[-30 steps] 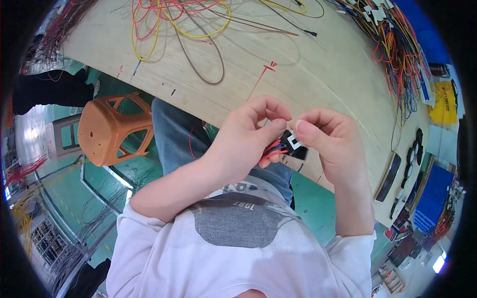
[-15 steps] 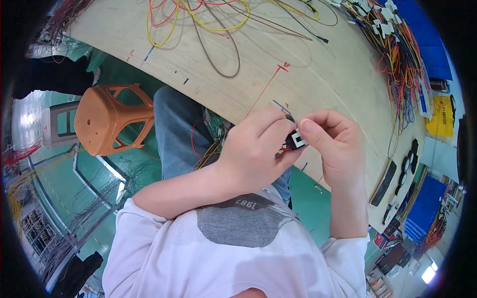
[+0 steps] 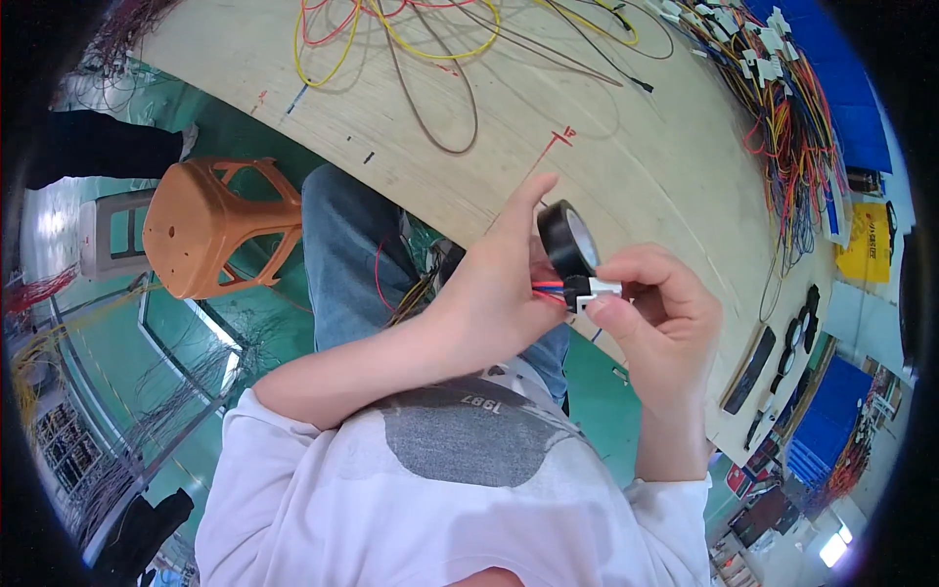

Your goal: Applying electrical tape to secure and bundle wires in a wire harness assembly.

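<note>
between the hands, above the lap: left hand (image 3: 499, 289) closed around a black tape roll (image 3: 567, 238), index finger raised; right hand (image 3: 657, 318) pinches a white connector (image 3: 592, 291), wires running leftward toward the left palm.

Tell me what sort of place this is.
Most likely a wire-harness assembly workshop. Loose coloured wires loop over a large wooden board, with bundled harnesses along its far edge. The left hand holds black tape beside a small connector pinched by the right hand.
</note>
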{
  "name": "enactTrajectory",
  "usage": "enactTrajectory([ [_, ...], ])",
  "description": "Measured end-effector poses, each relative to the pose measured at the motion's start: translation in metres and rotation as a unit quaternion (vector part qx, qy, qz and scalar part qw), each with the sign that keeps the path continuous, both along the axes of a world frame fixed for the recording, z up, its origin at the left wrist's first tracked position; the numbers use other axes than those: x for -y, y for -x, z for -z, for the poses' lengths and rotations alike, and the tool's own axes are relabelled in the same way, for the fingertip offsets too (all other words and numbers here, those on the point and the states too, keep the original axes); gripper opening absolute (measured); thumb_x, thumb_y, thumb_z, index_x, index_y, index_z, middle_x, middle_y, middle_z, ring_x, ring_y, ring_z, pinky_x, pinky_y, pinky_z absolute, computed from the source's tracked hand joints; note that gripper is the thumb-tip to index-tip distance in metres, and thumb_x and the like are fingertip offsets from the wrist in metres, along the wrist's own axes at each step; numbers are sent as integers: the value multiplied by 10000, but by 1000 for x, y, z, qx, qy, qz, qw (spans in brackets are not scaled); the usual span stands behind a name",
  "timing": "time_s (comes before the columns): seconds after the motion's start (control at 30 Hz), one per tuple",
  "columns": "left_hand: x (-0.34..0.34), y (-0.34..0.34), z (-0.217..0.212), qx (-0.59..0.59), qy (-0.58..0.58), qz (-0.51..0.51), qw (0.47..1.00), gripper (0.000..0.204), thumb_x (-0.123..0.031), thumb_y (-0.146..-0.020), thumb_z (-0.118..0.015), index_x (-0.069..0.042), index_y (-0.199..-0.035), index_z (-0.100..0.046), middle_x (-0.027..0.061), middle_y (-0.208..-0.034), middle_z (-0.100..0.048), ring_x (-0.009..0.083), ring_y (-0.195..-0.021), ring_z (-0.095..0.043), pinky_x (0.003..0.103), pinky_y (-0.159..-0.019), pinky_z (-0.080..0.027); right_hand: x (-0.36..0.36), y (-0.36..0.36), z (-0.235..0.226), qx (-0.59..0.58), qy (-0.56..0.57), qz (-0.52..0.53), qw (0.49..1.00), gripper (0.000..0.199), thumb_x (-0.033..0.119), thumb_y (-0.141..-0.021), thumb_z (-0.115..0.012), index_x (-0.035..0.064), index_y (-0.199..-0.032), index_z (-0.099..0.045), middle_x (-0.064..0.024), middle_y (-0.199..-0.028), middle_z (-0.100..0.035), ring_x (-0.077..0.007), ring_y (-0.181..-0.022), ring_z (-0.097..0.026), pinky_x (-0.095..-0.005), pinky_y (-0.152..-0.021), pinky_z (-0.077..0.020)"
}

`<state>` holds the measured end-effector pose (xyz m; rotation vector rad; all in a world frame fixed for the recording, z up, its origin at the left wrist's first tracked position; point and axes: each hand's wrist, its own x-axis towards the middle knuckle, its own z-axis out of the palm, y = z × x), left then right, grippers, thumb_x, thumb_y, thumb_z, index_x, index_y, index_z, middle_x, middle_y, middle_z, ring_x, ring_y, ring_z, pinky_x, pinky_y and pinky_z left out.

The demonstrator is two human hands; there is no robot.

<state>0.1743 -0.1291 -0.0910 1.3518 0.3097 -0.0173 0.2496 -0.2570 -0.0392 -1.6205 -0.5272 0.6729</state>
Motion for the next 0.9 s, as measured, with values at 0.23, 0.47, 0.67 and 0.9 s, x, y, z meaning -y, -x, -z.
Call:
enactTrajectory([
  [0.23,-13,2,4,-17,488,63,871,925,-36,-568,-740,-59,-1305,-181,99,-1210,-385,205,-1110,-406,332,-937,-322,5,-1,-3,4,-56,13,998,240,-94,-621,-629,-16,-840,-566,-77,-860,-547,-105,-737,-500,-204,-614,-376],
  [0.47,-18,-1,19,17,504,101,858,918,-216,-564,-777,-14,-1277,-236,78,-1188,-423,156,-1106,-411,294,-928,-327,10,1,0,-15,-73,15,997,239,-65,-614,-647,-18,-834,-564,-90,-883,-536,-126,-797,-510,-225,-671,-397],
  [0.67,-14,-1,28,27,489,101,866,587,-172,-682,-687,-20,-1146,-361,58,-1026,-491,134,-962,-487,277,-815,-415,13,0,6,-74,-89,13,993,257,-45,-605,-670,-25,-838,-565,-96,-882,-533,-143,-828,-512,-253,-720,-409],
  [0.9,-18,-9,-8,-65,344,9,937,404,-215,-706,-638,-20,-987,-423,81,-854,-539,167,-767,-561,291,-691,-475,13,4,0,90,-20,-60,994,249,-28,-580,-702,7,-803,-598,-89,-837,-552,-135,-712,-534,-231,-595,-421],
])
